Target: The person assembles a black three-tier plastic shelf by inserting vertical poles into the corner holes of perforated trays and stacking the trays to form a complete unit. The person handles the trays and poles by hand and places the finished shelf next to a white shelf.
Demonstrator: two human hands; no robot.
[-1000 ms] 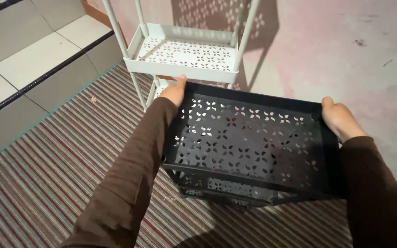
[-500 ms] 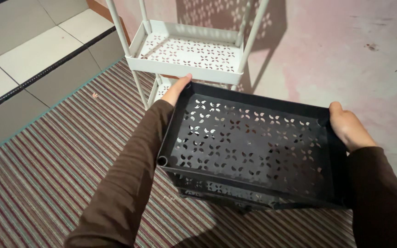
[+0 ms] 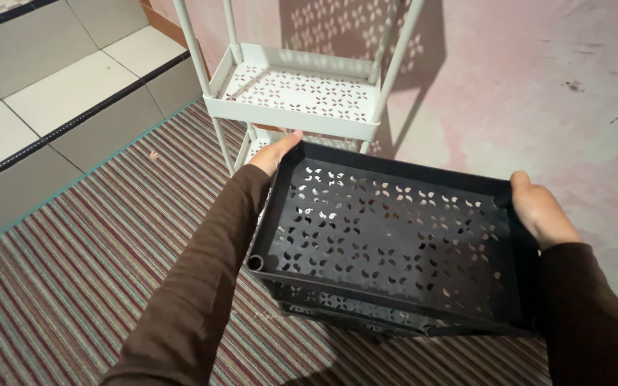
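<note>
Head view: white rack [image 3: 302, 93] just beyond black tray [image 3: 395, 229].

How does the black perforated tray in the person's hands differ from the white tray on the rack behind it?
The black tray is dark and gripped at both ends by the left hand and right hand; the white tray is pale and fixed between white rack posts. The black tray sits tilted with no posts in its corner sockets; the white tray sits level. Both share the same petal-shaped cutouts and raised rims.
</note>
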